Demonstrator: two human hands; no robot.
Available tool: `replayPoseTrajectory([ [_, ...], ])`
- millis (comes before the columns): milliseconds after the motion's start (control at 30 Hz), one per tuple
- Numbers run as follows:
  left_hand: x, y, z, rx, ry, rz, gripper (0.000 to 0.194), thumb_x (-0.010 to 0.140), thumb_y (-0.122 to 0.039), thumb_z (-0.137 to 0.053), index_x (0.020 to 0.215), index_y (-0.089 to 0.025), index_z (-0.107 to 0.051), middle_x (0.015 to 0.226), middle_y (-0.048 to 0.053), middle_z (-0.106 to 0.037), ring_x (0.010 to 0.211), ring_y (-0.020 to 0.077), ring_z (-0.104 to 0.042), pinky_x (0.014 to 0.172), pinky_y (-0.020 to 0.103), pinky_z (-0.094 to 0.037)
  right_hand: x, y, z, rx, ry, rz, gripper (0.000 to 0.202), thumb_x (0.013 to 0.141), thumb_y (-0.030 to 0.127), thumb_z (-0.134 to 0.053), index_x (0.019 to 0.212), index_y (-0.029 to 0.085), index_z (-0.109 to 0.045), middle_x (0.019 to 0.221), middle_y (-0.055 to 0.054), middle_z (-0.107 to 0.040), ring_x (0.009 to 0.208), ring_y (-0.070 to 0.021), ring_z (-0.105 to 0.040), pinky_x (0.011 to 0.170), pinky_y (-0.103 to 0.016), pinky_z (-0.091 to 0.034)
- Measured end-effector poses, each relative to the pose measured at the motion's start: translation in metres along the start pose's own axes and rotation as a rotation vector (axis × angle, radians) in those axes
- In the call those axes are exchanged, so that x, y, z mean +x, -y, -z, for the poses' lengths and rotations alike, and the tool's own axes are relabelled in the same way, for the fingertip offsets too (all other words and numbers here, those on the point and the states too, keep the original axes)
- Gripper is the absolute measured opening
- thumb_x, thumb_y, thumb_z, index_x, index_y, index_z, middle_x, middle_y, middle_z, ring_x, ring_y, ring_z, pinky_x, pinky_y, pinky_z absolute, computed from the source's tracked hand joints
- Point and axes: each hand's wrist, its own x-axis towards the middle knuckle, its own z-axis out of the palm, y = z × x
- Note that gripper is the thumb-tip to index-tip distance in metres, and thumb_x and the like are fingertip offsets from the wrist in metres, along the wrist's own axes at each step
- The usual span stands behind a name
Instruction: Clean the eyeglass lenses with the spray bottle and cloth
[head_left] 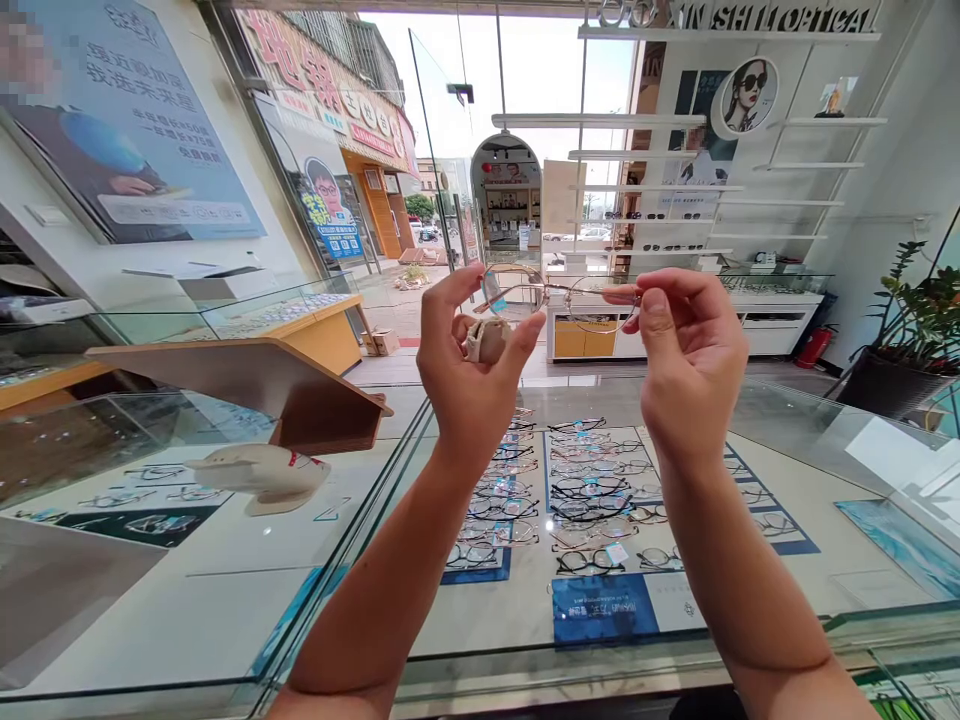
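Thin-rimmed round glasses are held up between both hands, above the glass counter. My left hand has its fingers and thumb around the rim of the left lens and also holds a crumpled beige cloth in its palm. The thumb and forefinger of my right hand pinch the other end of the glasses near the right lens. Beneath the hands, rows of eyeglasses lie inside the display case. A blue and white card sits at the near end of the rows.
A brown wooden board and a beige ornament are on the left part of the glass counter. Farther back are an arched mirror, white wall shelves, a potted plant and a red extinguisher.
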Motion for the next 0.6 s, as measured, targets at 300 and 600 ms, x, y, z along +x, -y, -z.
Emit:
replayPoseTrajectory([
  [300, 0.001, 0.007, 0.002, -0.028, -0.006, -0.032, 0.06, 0.079, -0.037, -0.103, 0.129, -0.037, -0.07, 0.127, 0.005, -0.075, 0.127, 0.0298, -0.075, 0.095, 0.046, -0.07, 0.002, -0.004, 0.0, 0.015, -0.034, -0.039, 0.022, 0.114, 0.045, -0.063, 0.121, 0.027, -0.073, 0.116, -0.007, -0.076, 0.115, -0.0237, -0.077, 0.102, -0.046, -0.062],
  [600, -0.001, -0.005, 0.0, -0.056, -0.09, 0.064, 0.057, 0.074, -0.045, -0.103, 0.12, -0.036, -0.07, 0.116, 0.007, -0.076, 0.115, 0.0351, -0.077, 0.078, 0.046, -0.064, 0.001, -0.008, -0.003, -0.014, -0.009, -0.073, 0.021, 0.114, 0.044, -0.06, 0.119, 0.028, -0.072, 0.111, -0.006, -0.074, 0.107, -0.0225, -0.078, 0.095, -0.043, -0.063],
])
